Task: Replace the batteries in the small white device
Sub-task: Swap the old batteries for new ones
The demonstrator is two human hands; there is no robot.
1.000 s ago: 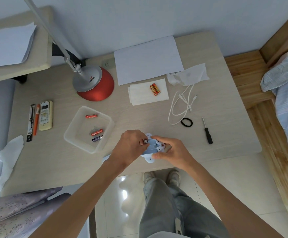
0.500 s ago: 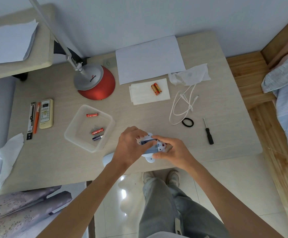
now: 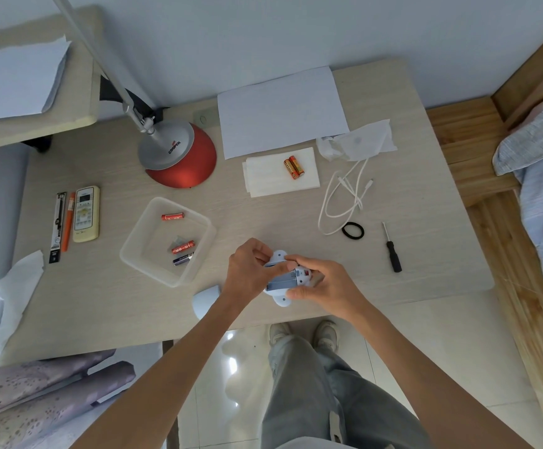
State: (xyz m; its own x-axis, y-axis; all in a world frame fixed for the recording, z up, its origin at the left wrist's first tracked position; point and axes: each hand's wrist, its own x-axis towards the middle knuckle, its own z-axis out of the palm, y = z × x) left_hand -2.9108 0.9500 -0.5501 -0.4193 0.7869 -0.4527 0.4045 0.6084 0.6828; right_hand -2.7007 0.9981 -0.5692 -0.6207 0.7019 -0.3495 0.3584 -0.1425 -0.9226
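The small white device (image 3: 283, 280) lies back-up at the table's front edge, its battery bay open. My right hand (image 3: 322, 283) grips its right side, thumb and fingers pinched around it. My left hand (image 3: 250, 273) holds the left side, fingertips in the bay; whether they hold a battery is hidden. The white cover (image 3: 205, 299) lies on the table left of my left wrist. Two orange batteries (image 3: 294, 168) rest on a white napkin (image 3: 280, 186) farther back. A clear plastic tray (image 3: 140, 254) holds two red batteries and a dark one (image 3: 182, 260).
A red-based desk lamp (image 3: 179, 157) stands at the back left. Paper sheet (image 3: 280, 111), white cable (image 3: 344, 196), black hair tie (image 3: 353, 231) and small screwdriver (image 3: 392, 251) lie to the right. A remote (image 3: 85, 214) and pens sit on the left, tissue (image 3: 14, 293) near them.
My left fingers have moved from the device's upper left corner into the battery bay, and the device has tilted slightly between my hands.
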